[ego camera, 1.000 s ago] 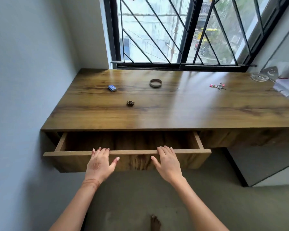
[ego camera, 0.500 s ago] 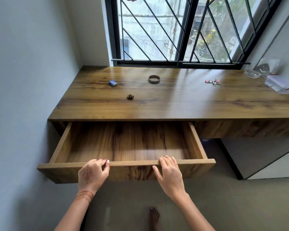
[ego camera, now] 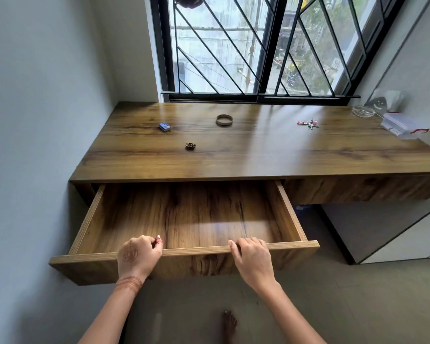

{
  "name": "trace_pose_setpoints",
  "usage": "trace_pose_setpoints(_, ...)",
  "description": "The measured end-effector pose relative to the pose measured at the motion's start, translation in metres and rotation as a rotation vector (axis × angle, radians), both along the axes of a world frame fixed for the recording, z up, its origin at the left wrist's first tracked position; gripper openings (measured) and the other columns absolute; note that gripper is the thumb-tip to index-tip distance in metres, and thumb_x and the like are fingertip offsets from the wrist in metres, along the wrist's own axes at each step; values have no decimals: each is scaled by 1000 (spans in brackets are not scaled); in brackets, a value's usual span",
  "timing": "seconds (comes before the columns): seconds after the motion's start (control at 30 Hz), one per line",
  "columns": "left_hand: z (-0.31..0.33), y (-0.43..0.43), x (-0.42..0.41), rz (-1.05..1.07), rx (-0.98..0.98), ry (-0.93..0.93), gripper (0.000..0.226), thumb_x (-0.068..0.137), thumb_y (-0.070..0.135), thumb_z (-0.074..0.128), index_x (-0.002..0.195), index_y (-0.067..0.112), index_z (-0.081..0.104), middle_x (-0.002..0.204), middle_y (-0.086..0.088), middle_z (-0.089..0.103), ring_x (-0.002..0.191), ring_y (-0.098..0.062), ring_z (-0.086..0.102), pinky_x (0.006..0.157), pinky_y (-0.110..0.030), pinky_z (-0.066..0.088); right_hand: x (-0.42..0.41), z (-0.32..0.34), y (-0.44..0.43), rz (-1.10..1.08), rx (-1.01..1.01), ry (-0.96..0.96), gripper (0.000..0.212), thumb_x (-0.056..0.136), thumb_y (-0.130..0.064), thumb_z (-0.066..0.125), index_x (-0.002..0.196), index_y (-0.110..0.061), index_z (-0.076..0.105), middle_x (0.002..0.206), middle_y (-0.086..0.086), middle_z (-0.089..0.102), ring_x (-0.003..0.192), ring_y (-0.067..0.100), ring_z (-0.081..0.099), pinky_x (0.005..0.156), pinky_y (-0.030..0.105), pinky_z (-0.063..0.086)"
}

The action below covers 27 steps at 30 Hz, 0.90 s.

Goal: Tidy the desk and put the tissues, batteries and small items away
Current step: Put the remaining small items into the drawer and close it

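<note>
The wooden desk (ego camera: 258, 157) has its left drawer (ego camera: 288, 214) pulled far out, with nothing inside. My left hand (ego camera: 137, 256) and my right hand (ego camera: 252, 259) both grip the drawer's front edge, fingers curled over the top. On the desk lie a small blue box (ego camera: 164, 126), a brown ring (ego camera: 224, 120), a small dark trinket (ego camera: 190, 146) and a bunch of keys (ego camera: 308, 124). A clear plastic box (ego camera: 402, 125) with a red clasp sits at the far right, next to a glass dish (ego camera: 363, 111) and white tissue (ego camera: 392, 98).
A grey wall closes off the left side of the desk. A barred window (ego camera: 258, 45) stands behind it. A grey cabinet (ego camera: 382, 229) stands under the desk's right part. My bare foot (ego camera: 230, 324) is on the floor below the drawer.
The drawer has slid out from a narrow gap to nearly full extension, pulled by both hands. My fingers went from lying flat on the front edge to curled over it.
</note>
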<state>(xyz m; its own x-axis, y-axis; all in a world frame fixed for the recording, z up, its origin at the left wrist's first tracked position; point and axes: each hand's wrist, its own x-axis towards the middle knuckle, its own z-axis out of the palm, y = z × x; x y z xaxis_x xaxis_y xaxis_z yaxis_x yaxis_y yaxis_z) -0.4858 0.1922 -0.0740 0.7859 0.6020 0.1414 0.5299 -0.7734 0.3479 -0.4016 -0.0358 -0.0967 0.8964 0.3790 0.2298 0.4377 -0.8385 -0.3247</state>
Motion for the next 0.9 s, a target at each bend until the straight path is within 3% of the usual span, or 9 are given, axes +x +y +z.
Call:
trace_pose_setpoints(0.13, 8, 7, 14, -33, -20, 90, 37, 92, 34, 48, 79, 11, 74, 76, -5, 72, 72, -19, 64, 62, -22, 44, 11, 15, 5, -15, -25, 109, 48, 96, -41, 38, 62, -15, 60, 62, 0, 62, 57, 14, 52, 77, 30, 42)
trace_pose_setpoints(0.23, 8, 10, 23, -54, -34, 108, 36, 93, 35, 45, 82, 14, 72, 76, 0, 70, 65, -10, 55, 60, -19, 41, 23, 20, 7, -19, 8, 158, 48, 95, -42, 37, 52, -22, 43, 52, -9, 46, 45, 8, 42, 58, 19, 33)
trace_pose_setpoints(0.3, 6, 13, 30, -67, -43, 85, 34, 93, 35, 46, 85, 16, 73, 77, 1, 70, 67, -9, 58, 60, -18, 44, 33, 20, 10, -36, 50, 164, 43, 95, -41, 40, 56, -22, 44, 55, -9, 48, 47, 8, 43, 50, 16, 27)
trace_pose_setpoints(0.4, 10, 19, 48, -66, -24, 58, 35, 93, 37, 45, 81, 19, 73, 76, 0, 71, 72, -13, 65, 58, -20, 41, 55, 23, 19, -52, 78, 107, 40, 94, -40, 43, 65, -16, 57, 66, -3, 59, 61, 12, 52, 58, 24, 40)
trace_pose_setpoints(0.63, 30, 48, 125, -32, 35, -35, 40, 90, 35, 52, 57, 16, 64, 58, -2, 66, 59, -21, 64, 50, -22, 32, 140, 46, 64, -33, 192, -33, 26, 91, -29, 52, 83, -11, 68, 83, 2, 68, 84, 17, 60, 71, 29, 49)
trace_pose_setpoints(0.83, 52, 82, 217, -67, 49, -105, 36, 92, 36, 48, 78, 16, 74, 74, -4, 73, 65, -17, 63, 51, -19, 37, 246, 60, 109, -6, 178, -35, 24, 90, -23, 54, 105, -7, 63, 113, 8, 63, 109, 24, 53, 87, 34, 45)
trace_pose_setpoints(0.9, 58, 96, 252, -39, 58, -83, 37, 91, 39, 47, 78, 15, 71, 82, -5, 74, 78, -23, 67, 61, -24, 44, 283, 60, 124, 13, 137, 18, 30, 90, -23, 53, 114, -7, 58, 127, 8, 55, 119, 24, 47, 95, 34, 40)
